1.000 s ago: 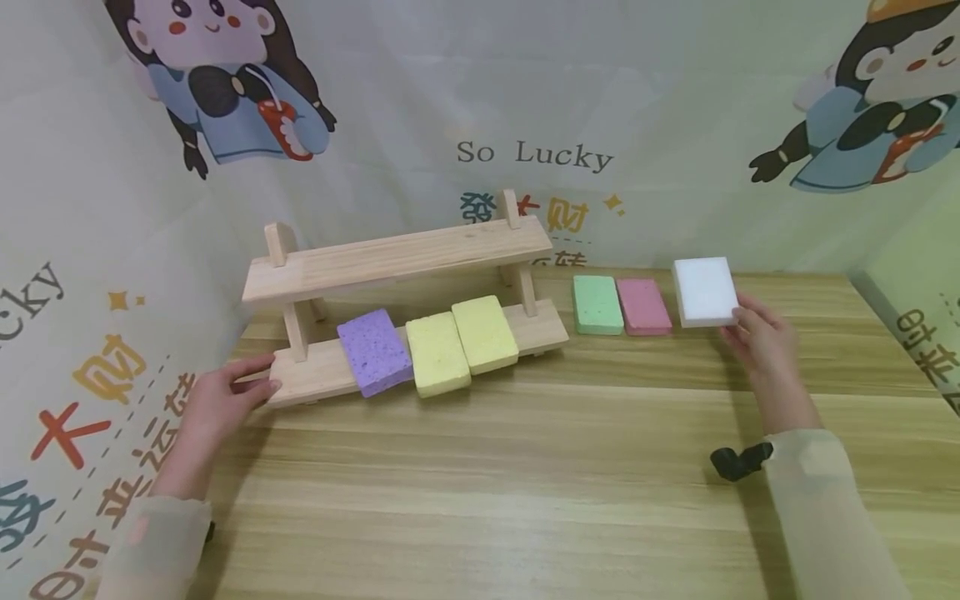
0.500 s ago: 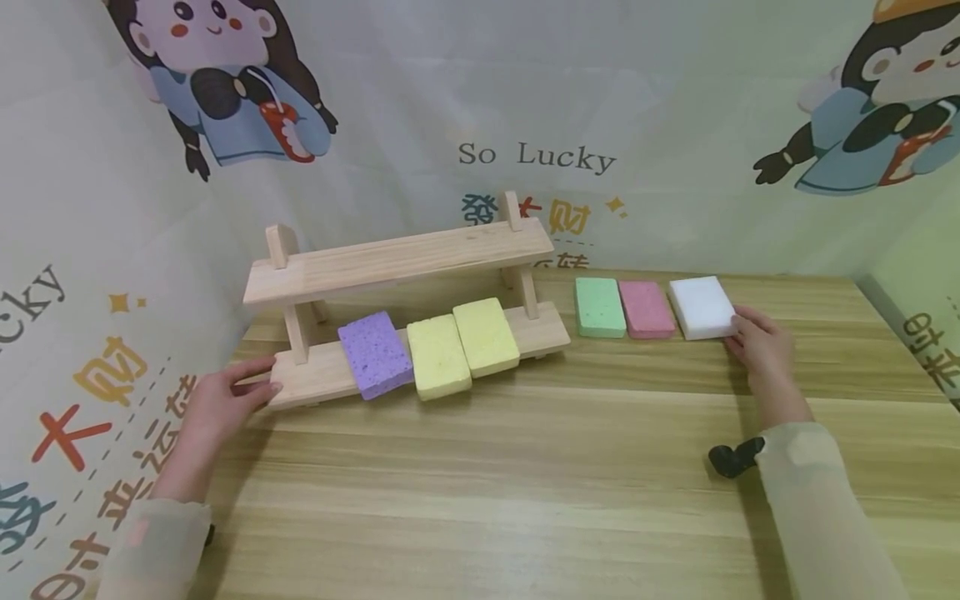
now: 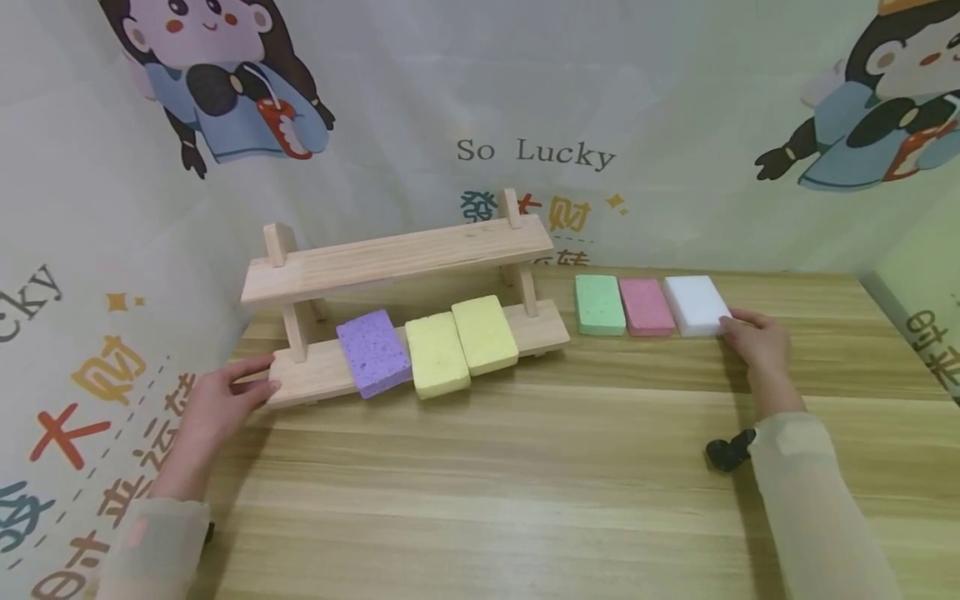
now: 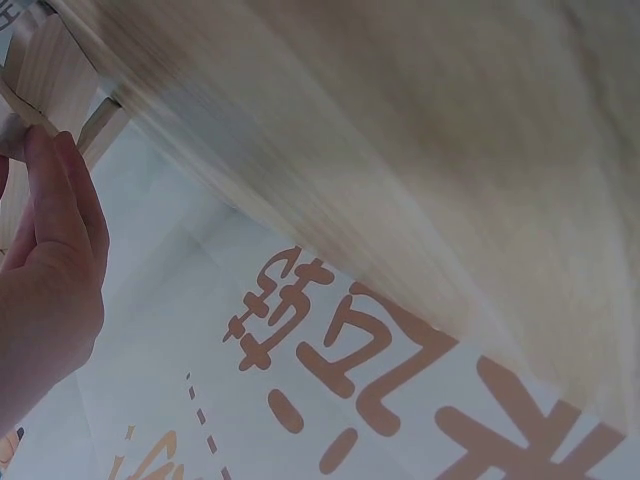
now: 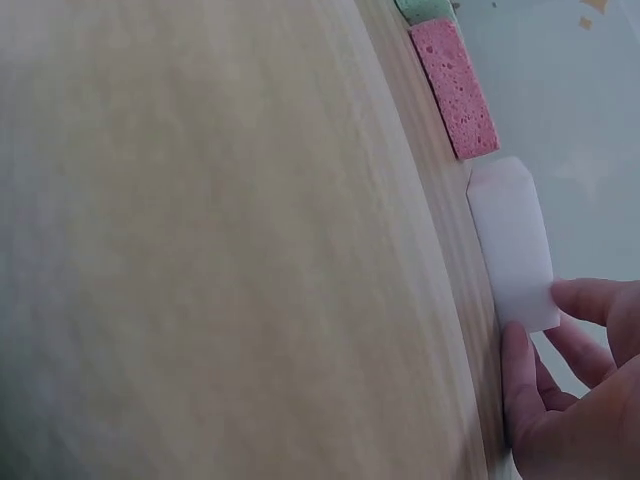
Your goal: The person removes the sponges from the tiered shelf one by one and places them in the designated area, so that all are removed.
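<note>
The fingers [image 5: 520, 380] of the right hand [image 3: 761, 343] are pinching the near right corner of a white sponge [image 3: 697, 306], which is lying flat to the right of a wooden rack [image 3: 397, 257]. The fingers of the left hand [image 3: 217, 404] are gripping the left end of the rack's lower board [image 3: 311, 377], the thumb reaching its front edge.

Between the white sponge and the rack, two more sponges are lying in a row: a green sponge [image 3: 599, 305] nearest the rack, then a pink sponge [image 3: 647, 307] just beside the white one.

On the rack's lower board, three sponges are leaning over the front edge: a purple sponge [image 3: 373, 352] toward the rack's left end, then a yellow sponge [image 3: 437, 356] near its middle and another yellow sponge [image 3: 484, 334] toward its right end.

Everything is resting on a wood-grain surface [image 3: 487, 475], which is spreading out in front of the rack. Behind the rack, a pale printed cloth [image 3: 405, 75] is hanging, showing cartoon figures and the words "So Lucky".
</note>
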